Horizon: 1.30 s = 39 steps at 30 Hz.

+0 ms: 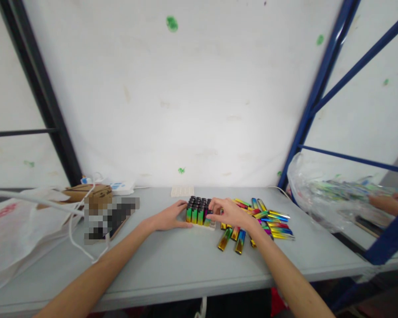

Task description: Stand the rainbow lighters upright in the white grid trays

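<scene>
On the grey counter [179, 265], upright lighters [194, 216] stand packed in a white tray [204, 228]. Left grip [170, 217] spread open at their left side; right grip [231, 213] curled at the right end, cannot tell whether it pinches 1. Risk: brushing knuckles or a nudged tray could topple neighbours. Appearance: black tops, glossy green-to-yellow bodies; loose multicoloured lighters [240, 243] lie right.
</scene>
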Tool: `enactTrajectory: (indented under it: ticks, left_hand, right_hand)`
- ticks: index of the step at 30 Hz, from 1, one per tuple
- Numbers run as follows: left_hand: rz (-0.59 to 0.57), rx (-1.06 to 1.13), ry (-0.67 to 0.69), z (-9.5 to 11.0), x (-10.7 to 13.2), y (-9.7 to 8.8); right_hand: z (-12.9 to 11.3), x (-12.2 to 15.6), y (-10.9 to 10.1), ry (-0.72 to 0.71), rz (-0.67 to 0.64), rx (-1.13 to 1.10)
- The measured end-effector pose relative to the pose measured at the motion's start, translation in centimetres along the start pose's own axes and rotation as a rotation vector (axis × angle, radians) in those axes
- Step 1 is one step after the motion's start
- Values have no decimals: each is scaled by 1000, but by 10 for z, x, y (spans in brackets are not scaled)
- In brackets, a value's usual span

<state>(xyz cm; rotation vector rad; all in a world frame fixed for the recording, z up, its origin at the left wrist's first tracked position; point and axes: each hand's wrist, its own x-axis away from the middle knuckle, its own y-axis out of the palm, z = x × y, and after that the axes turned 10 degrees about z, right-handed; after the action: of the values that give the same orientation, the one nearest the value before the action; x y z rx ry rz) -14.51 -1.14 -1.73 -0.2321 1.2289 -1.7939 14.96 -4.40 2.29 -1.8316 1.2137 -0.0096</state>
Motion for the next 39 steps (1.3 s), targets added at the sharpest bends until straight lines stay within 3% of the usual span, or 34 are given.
enactTrajectory:
  ticks: [2, 4, 6, 8, 12, 15, 26, 30, 35, 39]
  left_hand:
    - [7, 2, 12, -1, 0, 0]
    - [6, -2, 11, -1, 0, 0]
    - [-6, -13, -8, -1, 0, -1]
    - [-20, -24, -31, -1, 0, -1]
    - [-13, -16, -33, -2, 0, -1]
    - [-5, -21, -24, -4, 0, 0]
    - [-17, -33, -39, 1, 0, -2]
    - [-20, -34, -42, 4, 0, -3]
    - [-30, -49, -30, 4, -1, -3]
    - [-14, -39, -12, 0, -1, -1]
  right_hand:
    - [1, -1, -4, 25, 21, -48]
    - [6, -3, -11, 52, 138, -54]
    - [20, -3, -21, 64, 289, 46]
    - [39, -2, -31, 82, 347, 222]
    - [80, 5, -40, 185, 171, 422]
    - [93, 7, -38, 191, 58, 442]
    - [83, 4, -32, 184, 119, 356]
    - [74, 2, -36, 171, 271, 315]
    - [68, -7, -30, 195, 531, -45]
    - [65, -14, -14, 316, 536, -352]
